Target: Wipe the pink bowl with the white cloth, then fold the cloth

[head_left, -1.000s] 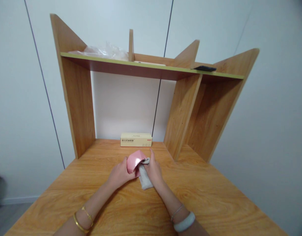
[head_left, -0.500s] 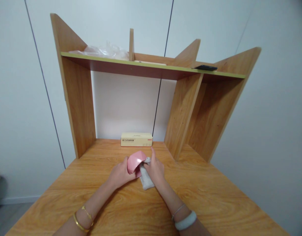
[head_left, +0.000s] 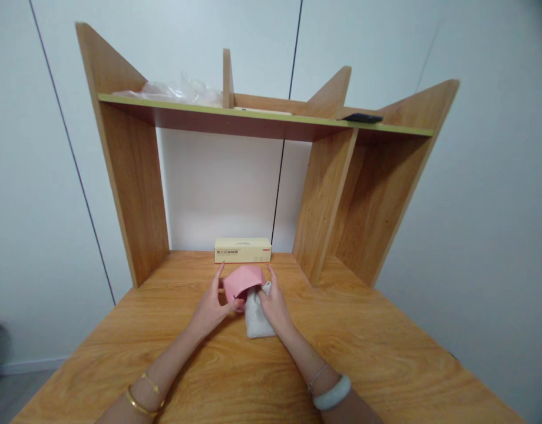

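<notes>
A pink faceted bowl, its inside partly showing, is tipped on its side above the desk. My left hand grips it from the left, with the thumb at its lower rim and the fingers spread along its far side. My right hand holds a light grey cloth against the bowl's right side and opening. The cloth's lower end hangs down towards the desktop. My right fingertips are partly hidden behind the bowl and cloth.
A cream cardboard box stands at the back of the wooden desk. Above it runs a wooden shelf with upright dividers. It carries a clear plastic bag and a dark flat object.
The bowl has been turned so its opening faces more downward and towards me. My left fingers have spread out and lifted along it. The cloth has shifted slightly left with my right hand.
</notes>
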Tool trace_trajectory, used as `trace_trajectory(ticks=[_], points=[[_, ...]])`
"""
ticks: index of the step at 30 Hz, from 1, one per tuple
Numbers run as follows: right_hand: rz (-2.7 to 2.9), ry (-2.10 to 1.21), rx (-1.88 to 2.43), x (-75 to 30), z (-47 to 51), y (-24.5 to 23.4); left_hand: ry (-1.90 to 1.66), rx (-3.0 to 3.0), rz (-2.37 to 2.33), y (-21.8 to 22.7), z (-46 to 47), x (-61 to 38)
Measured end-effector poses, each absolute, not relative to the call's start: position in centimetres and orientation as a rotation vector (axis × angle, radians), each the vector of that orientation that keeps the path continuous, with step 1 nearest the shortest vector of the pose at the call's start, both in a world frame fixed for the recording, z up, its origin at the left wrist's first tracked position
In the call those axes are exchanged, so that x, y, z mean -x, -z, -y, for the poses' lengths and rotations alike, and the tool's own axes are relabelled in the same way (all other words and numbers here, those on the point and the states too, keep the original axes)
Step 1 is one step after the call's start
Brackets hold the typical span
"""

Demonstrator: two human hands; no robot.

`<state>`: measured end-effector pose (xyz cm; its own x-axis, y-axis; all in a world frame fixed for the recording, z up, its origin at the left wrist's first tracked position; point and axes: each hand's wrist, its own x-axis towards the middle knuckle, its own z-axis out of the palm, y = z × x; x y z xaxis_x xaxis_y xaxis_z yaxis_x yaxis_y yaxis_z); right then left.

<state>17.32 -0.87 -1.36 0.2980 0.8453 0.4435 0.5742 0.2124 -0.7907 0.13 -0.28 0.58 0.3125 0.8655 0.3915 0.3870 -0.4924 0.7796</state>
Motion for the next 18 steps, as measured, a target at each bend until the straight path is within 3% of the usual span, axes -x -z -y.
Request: trace_trajectory(ticks=[4, 8, 18], points=[[1.278, -0.477, 1.210, -16.9, 0.4, 1.5, -1.127, -1.969, -0.883, 0.3, 0.2, -0.7], [1.315, -0.573, 1.156, -16.5, 0.2, 1.8, -1.132, -1.953, -0.946, 0.1, 0.6, -0.7], [1.213, -0.350, 1.579, -16.6, 0.3, 1.5, -0.922, -2.140, -1.497, -1.2, 1.2, -0.9]])
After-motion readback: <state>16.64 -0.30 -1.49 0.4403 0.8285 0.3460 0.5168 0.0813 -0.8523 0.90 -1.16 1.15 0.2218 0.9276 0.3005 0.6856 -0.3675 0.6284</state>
